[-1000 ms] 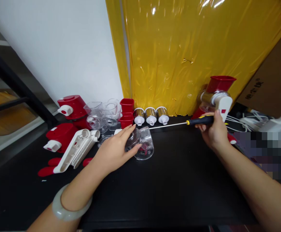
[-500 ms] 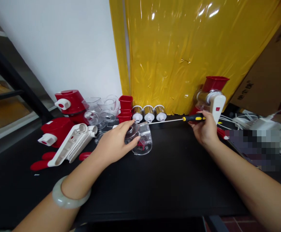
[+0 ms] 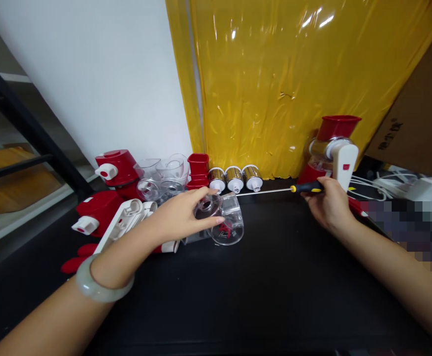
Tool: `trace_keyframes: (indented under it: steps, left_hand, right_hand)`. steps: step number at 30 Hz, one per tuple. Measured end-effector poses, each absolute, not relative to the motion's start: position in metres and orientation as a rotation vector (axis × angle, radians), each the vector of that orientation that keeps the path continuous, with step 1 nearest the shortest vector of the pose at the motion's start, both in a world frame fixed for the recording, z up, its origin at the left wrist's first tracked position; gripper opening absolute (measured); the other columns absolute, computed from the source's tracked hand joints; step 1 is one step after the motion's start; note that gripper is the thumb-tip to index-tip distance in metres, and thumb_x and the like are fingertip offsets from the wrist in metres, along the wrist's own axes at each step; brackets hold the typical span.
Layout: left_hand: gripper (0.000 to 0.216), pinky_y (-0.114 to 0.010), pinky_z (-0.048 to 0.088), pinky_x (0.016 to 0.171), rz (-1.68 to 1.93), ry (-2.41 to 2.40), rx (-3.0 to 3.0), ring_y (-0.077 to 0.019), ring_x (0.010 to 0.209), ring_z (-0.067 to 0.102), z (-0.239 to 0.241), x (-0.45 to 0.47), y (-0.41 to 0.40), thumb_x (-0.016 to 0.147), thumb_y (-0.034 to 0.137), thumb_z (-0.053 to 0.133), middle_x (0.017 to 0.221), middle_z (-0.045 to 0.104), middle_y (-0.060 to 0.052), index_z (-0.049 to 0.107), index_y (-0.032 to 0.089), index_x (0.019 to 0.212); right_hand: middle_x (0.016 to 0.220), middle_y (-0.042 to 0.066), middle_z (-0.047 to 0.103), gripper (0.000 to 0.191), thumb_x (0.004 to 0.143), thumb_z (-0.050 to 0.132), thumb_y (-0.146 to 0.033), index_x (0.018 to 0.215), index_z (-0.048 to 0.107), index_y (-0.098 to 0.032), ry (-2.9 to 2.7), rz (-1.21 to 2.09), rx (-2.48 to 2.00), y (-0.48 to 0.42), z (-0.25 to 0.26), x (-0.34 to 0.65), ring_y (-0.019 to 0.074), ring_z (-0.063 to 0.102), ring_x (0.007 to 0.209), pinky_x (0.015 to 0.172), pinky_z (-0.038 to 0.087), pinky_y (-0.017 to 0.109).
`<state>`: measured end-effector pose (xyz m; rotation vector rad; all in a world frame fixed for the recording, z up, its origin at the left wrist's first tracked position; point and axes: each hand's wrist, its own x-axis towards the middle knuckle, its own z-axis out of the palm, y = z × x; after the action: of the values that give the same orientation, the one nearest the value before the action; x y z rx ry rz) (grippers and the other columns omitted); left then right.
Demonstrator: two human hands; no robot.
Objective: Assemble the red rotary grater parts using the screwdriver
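Observation:
My left hand (image 3: 176, 215) curls over a clear plastic housing (image 3: 234, 235) on the black table, thumb at the near side and fingers at the far side. In my right hand (image 3: 330, 205) is a screwdriver (image 3: 305, 187) with a black and yellow handle. Its long thin shaft points left, lying nearly level, and its tip end reaches the far edge of the clear housing. Whether the tip touches the plastic, I cannot tell. Just behind the shaft stand three metal grater drums (image 3: 234, 179) with white ends.
Red hoppers (image 3: 198, 170), clear plastic housings (image 3: 171, 170), red bases (image 3: 100, 210) and white crank arms (image 3: 126, 217) sit at left. An assembled rotary grater (image 3: 345, 165) stands at right, near white cables (image 3: 379, 185). Yellow sheeting (image 3: 253, 99) hangs behind the black table (image 3: 245, 291).
The view has shifted a little, so most things appear slightly farther right. Both hands keep their holds on the clear housing and the screwdriver.

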<state>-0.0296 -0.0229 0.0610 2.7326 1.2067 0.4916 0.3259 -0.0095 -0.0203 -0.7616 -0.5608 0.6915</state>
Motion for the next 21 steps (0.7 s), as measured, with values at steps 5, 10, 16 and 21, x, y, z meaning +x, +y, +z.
trace_keyframes:
  steps: [5,10,16,21]
  left_hand:
    - [0.082,-0.041,0.049,0.097,0.495,1.165,2.703,-0.0282,0.118,0.060,0.043,-0.041,-0.025,0.081,0.064,0.059,0.135,0.058,-0.008,0.032,0.030,0.151]
    - [0.091,-0.044,0.049,0.096,0.599,1.299,2.656,-0.0323,0.120,0.058,0.025,-0.041,-0.029,0.078,0.064,0.062,0.135,0.056,-0.012,0.026,0.027,0.153]
    - [0.086,-0.046,0.054,0.088,0.680,1.380,2.526,-0.0336,0.111,0.064,0.018,-0.042,-0.024,0.068,0.067,0.070,0.132,0.059,-0.016,0.039,0.022,0.135]
    - [0.078,-0.049,0.050,0.097,0.760,1.346,2.615,-0.0340,0.121,0.059,0.014,-0.041,-0.021,0.070,0.066,0.070,0.136,0.059,-0.013,0.047,0.023,0.130]
  right_hand:
    - [0.078,-0.002,0.055,0.007,0.071,0.067,-0.024,0.069,0.060,-0.022,-0.655,0.687,-0.758,-0.013,-0.027,0.334,0.0126,0.055,0.070,0.055,0.052,0.027]
    - [0.051,-0.001,0.048,0.035,0.088,0.051,-0.049,0.068,0.064,-0.023,-0.860,0.548,-0.935,-0.014,-0.032,0.343,0.0125,0.047,0.046,0.044,0.043,0.027]
    - [0.051,-0.006,0.044,0.008,0.082,0.061,-0.029,0.077,0.060,-0.023,-0.681,0.725,-0.898,-0.012,-0.032,0.337,0.0095,0.041,0.043,0.047,0.045,0.025]
    - [0.072,-0.001,0.057,0.003,0.077,0.058,-0.019,0.079,0.058,-0.021,-0.576,0.863,-0.768,-0.012,-0.025,0.336,0.0123,0.057,0.062,0.055,0.050,0.026]
